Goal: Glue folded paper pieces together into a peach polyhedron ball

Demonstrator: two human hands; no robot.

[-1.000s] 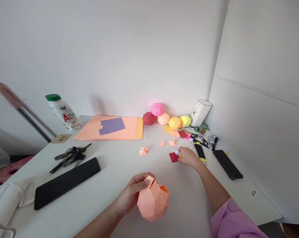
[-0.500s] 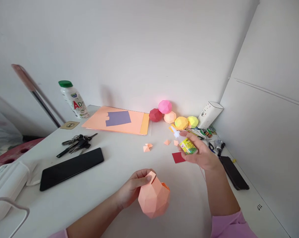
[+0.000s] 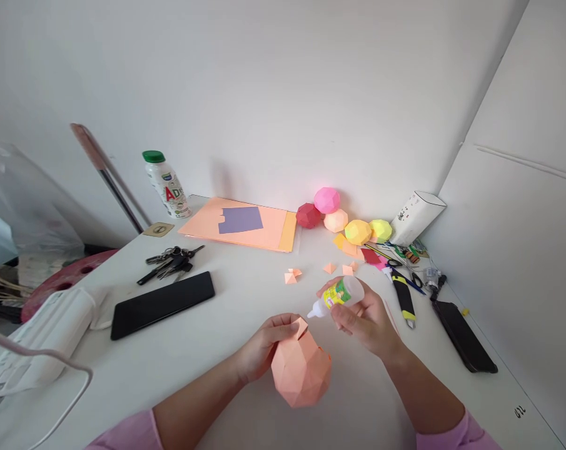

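Note:
A peach faceted paper ball (image 3: 301,372) is held near the table's front by my left hand (image 3: 264,345), whose fingers pinch a raised flap at its top. The ball has an opening at its upper right. My right hand (image 3: 368,320) is wrapped round a small glue bottle (image 3: 341,296) with a yellow-green label. The bottle is tilted, its white nozzle pointing down to the left, just right of the flap. Whether the tip touches the paper I cannot tell. Small folded peach pieces (image 3: 291,276) lie on the table beyond the ball.
Several finished paper balls (image 3: 358,232) stand by the wall, right of stacked peach sheets (image 3: 202,220). A white bottle (image 3: 167,187), keys (image 3: 172,262) and a black phone (image 3: 163,305) are at the left. A yellow-black cutter (image 3: 403,297) and a black case (image 3: 464,337) lie at the right.
My right hand has brought the glue bottle down and toward the ball, turning its nozzle from upward to downward left. The camera view has shifted left. My left hand still grips the ball.

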